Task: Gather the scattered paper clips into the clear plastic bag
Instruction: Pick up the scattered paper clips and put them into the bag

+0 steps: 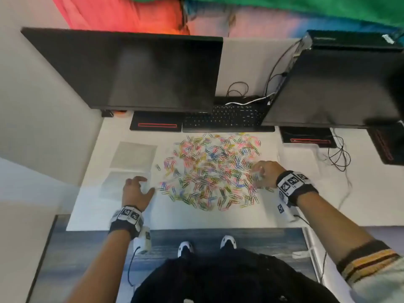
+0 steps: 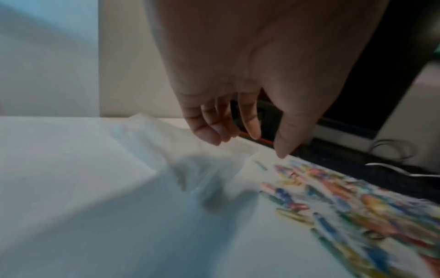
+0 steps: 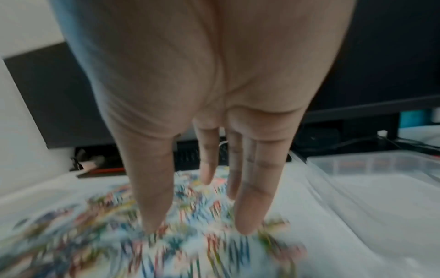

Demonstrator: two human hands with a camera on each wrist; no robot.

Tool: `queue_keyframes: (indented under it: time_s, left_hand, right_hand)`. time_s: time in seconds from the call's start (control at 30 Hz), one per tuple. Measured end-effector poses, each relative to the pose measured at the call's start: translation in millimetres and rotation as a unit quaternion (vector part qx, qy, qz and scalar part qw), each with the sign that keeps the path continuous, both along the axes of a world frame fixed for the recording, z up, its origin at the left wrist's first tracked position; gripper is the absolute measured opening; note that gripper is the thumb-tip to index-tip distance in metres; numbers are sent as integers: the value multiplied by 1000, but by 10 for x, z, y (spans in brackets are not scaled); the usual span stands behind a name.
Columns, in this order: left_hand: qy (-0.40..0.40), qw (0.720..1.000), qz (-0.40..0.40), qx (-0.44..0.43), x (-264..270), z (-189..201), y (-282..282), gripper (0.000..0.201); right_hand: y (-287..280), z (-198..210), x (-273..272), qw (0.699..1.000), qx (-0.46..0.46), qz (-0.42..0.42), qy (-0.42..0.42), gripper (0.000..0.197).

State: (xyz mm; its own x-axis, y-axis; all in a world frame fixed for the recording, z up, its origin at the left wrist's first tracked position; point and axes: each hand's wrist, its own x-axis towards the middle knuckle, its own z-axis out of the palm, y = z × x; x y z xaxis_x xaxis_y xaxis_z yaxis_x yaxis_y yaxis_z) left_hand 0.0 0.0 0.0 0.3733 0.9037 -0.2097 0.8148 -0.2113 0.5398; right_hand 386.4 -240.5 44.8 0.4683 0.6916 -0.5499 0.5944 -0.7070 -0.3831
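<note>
Several coloured paper clips lie scattered in a wide patch across the middle of the white desk. A clear plastic bag lies flat to their left. My left hand hovers over the bag's right edge with relaxed, spread fingers and holds nothing. In the left wrist view the bag looks rumpled beneath the left hand, with clips to its right. My right hand is at the patch's right edge. Its straight fingertips press down on blurred clips.
A second clear bag lies behind the first. Two dark monitors and a keyboard line the back. Cables trail at the right. A clear plastic tub sits right of the clips. The desk's front edge is near.
</note>
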Motion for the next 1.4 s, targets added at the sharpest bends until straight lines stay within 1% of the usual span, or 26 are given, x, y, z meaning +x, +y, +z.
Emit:
queue_keyframes:
  time_s: [0.07, 0.1, 0.13, 0.17, 0.2, 0.3, 0.37, 0.43, 0.5, 0.6, 0.63, 0.7, 0.77, 0.83, 0.87, 0.93, 1.0, 1.07, 1.13, 1.17, 1.2, 1.23, 1.3, 1.37, 1.4]
  left_hand:
    - [29, 997, 57, -36, 9, -28, 54, 49]
    - [46, 995, 70, -56, 3, -55, 71, 50]
    - [58, 993, 73, -69, 6, -53, 66, 50]
    - [64, 993, 70, -75, -3, -84, 55, 49]
    - [68, 992, 66, -77, -17, -89, 33, 46]
    - [56, 994, 61, -66, -61, -105, 56, 30]
    - [54, 994, 64, -68, -84, -93, 69, 25]
    - [35, 994, 72, -77, -109, -39, 61, 24]
    - [-1, 993, 84, -86, -124, 78, 55, 21]
    - [-70, 991, 94, -69, -63, 361, 58, 17]
    - [-92, 990, 91, -58, -11, 480, 55, 15]
    - [-124, 989, 70, -33, 116, 726, 46, 12]
    - [-134, 990, 31, 5, 259, 939, 42, 11]
    - [-126, 990, -28, 54, 399, 1060, 18, 13]
    - [-117, 989, -60, 69, 473, 1075, -22, 14]
    - [-100, 986, -118, 69, 629, 1034, -172, 17]
    - [-79, 983, -157, 48, 759, 923, -356, 17]
    - [-66, 983, -172, 12, 855, 778, -480, 17]
    - [-52, 983, -174, -27, 935, 670, -548, 17]
    - [-49, 982, -174, -47, 978, 637, -574, 17]
    - [-49, 982, -171, -70, 1020, 619, -594, 16]
    - [-47, 980, -171, -89, 1067, 620, -615, 16]
    - [-44, 978, -170, -110, 1154, 620, -638, 15]
    - [-47, 976, -170, -126, 1240, 641, -642, 16]
    - [-46, 975, -171, -132, 1280, 653, -647, 16]
  right_hand:
    - [-95, -182, -14, 999, -35, -19, -2, 100]
    - [-159, -261, -32, 998, -64, -22, -1, 117]
    - [-217, -337, -55, 996, -90, -16, -8, 127]
    - [-264, -402, -44, 994, -104, -25, -15, 130]
    - [-296, -384, -66, 993, -106, -42, -19, 130]
    - [-379, -409, -88, 992, -96, -76, -16, 133]
    - [-416, -478, -136, 994, -79, -70, 2, 138]
    - [-424, -538, -209, 997, -45, -63, 12, 137]
    - [-419, -587, -283, 998, -8, -62, 11, 130]
    - [-397, -652, -368, 997, 52, -64, -14, 110]
    - [-384, -673, -384, 995, 71, -65, -21, 101]
    - [-369, -695, -402, 991, 105, -64, -43, 75]
    - [-347, -709, -404, 985, 136, -66, -81, 51]
    - [-330, -714, -407, 979, 160, -58, -114, 29]
    - [-329, -709, -410, 978, 163, -52, -123, 21]
    - [-332, -696, -403, 975, 167, -51, -135, 10]
    - [-323, -690, -368, 972, 175, -73, -138, 8]
    - [-310, -721, -311, 972, 171, -100, -123, 8]
    - [-310, -742, -248, 969, 171, -160, -83, 7]
    - [-315, -717, -225, 959, 184, -214, -41, 6]
    - [-316, -670, -207, 940, 203, -272, 8, 6]
    - [-306, -591, -202, 918, 226, -319, 61, 8]
    - [-221, -333, -250, 867, 275, -365, 197, 14]
    - [-78, -41, -368, 799, 320, -373, 348, 22]
    - [5, 79, -444, 781, 324, -361, 394, 24]
